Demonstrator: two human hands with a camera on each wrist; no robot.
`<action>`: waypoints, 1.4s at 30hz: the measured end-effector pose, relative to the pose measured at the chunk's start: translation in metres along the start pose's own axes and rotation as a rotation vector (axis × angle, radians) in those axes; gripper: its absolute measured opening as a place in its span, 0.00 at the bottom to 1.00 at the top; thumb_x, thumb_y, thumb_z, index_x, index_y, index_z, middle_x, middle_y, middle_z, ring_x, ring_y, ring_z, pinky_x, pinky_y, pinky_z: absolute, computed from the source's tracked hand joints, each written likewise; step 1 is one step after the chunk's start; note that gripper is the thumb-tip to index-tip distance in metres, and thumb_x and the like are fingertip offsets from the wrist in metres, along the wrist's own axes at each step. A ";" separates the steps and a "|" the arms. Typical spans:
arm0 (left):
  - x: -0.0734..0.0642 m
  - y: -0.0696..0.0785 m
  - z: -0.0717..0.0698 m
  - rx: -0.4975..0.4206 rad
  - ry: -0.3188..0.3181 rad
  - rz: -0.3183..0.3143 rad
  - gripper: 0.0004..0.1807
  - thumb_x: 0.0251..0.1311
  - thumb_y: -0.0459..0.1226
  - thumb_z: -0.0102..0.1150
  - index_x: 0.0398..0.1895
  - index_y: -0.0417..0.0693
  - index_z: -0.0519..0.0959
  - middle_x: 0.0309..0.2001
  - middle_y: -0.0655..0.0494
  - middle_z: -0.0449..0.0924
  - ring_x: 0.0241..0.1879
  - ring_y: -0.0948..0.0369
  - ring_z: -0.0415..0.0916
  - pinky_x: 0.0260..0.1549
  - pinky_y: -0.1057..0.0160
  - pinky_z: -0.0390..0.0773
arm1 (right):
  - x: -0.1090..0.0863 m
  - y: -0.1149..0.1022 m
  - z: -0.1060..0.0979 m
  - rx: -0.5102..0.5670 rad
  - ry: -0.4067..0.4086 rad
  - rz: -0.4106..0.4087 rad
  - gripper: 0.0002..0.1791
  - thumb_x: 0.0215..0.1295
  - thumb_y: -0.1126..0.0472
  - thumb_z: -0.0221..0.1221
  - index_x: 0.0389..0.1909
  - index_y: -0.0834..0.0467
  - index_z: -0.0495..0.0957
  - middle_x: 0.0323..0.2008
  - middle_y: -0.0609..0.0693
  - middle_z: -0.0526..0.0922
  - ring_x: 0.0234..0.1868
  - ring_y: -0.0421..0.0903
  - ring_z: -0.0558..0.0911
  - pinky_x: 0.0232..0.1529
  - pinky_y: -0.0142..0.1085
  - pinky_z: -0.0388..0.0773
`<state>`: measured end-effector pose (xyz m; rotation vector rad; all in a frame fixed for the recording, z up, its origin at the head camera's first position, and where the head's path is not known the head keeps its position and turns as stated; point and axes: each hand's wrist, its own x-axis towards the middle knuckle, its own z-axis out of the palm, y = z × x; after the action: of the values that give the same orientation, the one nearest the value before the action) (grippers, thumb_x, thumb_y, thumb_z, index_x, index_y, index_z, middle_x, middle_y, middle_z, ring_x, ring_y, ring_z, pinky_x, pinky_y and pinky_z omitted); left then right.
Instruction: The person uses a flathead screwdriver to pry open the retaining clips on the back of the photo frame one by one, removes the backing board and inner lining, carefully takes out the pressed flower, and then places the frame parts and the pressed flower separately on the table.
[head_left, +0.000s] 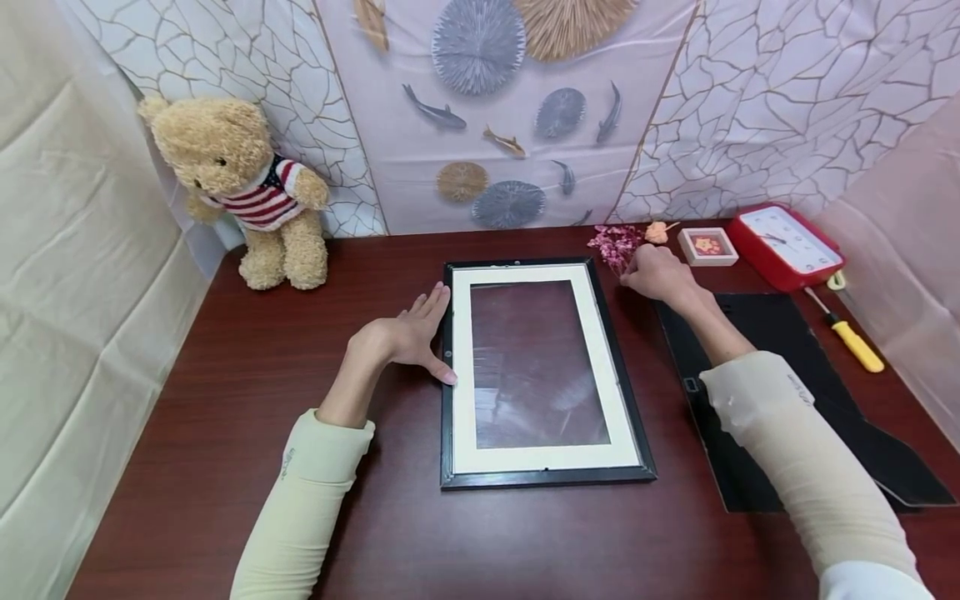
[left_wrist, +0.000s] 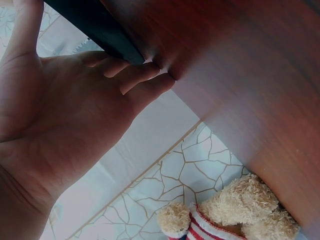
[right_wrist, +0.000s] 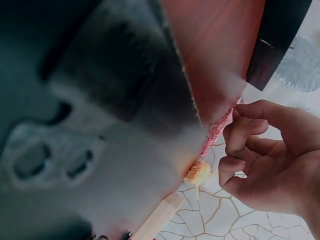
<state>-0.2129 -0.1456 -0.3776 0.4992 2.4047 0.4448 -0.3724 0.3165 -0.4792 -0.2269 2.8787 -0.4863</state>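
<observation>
A black picture frame (head_left: 547, 479) with a white mat and a see-through middle lies flat on the table. My left hand (head_left: 401, 337) rests at its left side, fingers extended and thumb on the border; the left wrist view shows the fingertips by the black edge (left_wrist: 107, 32). To the right of the frame's top corner, my right hand (head_left: 660, 273) pinches a bunch of pink dried flowers (head_left: 615, 243) low down, with thumb and forefinger together. Its other fingers are curled in the right wrist view. The pinched part is mostly hidden.
An orange dried flower (head_left: 657, 232), a small pale box (head_left: 705, 248) and a red-cased white-faced object (head_left: 791, 246) stand at the back right. A black backing board (head_left: 765, 333) lies under my right forearm, beside a yellow-handled screwdriver (head_left: 857, 346). A teddy bear (head_left: 262, 192) sits back left.
</observation>
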 end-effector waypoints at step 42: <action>0.040 0.060 0.058 0.219 0.329 -0.401 0.49 0.82 0.53 0.52 0.86 0.24 0.49 0.86 0.25 0.48 0.84 0.33 0.57 0.65 0.30 0.79 | -0.154 -0.145 -0.015 -0.215 -0.346 -0.160 0.49 0.81 0.50 0.64 0.80 0.83 0.53 0.70 0.78 0.76 0.68 0.64 0.83 0.70 0.59 0.79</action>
<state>-0.1901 -0.0644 -0.4152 0.0238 2.7999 0.0897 -0.2109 0.2140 -0.3881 -0.5243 2.5785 -0.1425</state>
